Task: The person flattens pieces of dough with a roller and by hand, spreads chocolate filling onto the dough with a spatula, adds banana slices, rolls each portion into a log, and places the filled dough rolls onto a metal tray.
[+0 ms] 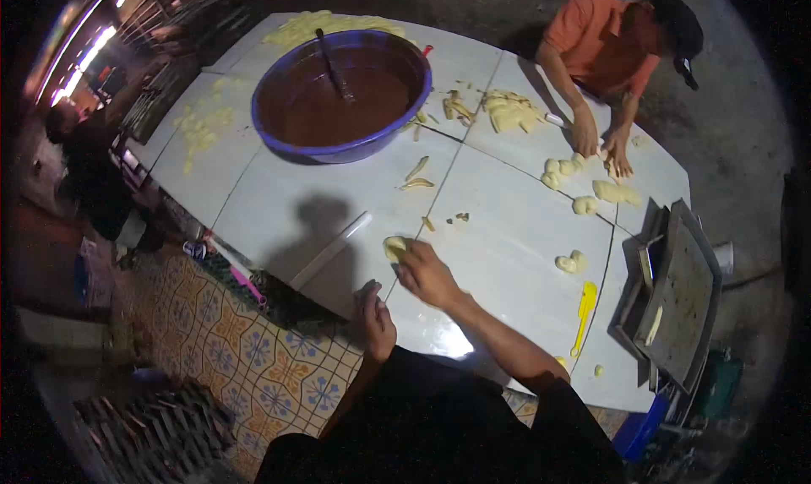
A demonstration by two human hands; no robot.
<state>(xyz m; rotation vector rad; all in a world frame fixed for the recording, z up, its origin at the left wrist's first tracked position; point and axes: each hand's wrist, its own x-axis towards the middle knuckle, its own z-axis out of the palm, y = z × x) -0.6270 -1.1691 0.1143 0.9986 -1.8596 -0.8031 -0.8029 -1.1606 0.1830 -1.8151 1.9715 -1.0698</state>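
My right hand (429,274) reaches over the white tiled table with its fingers closed on the edge of a small piece of pale yellow dough (394,247). Part of that dough is hidden under the fingers. My left hand (378,322) is held at the near table edge, its fingers apart and nothing in it. A smooth white rod (332,249), like a thin rolling pin, lies to the left of the dough. Beyond it are a few banana slices or strips (417,182) and small brown bits (458,219).
A large purple basin (372,150) of brown filling holds a dark spoon (334,66). At the far right, a co-worker's hands (604,146) handle dough near shaped dough pieces (571,262). A yellow tool (584,315) lies near stacked metal trays (676,290). Another person stands at left.
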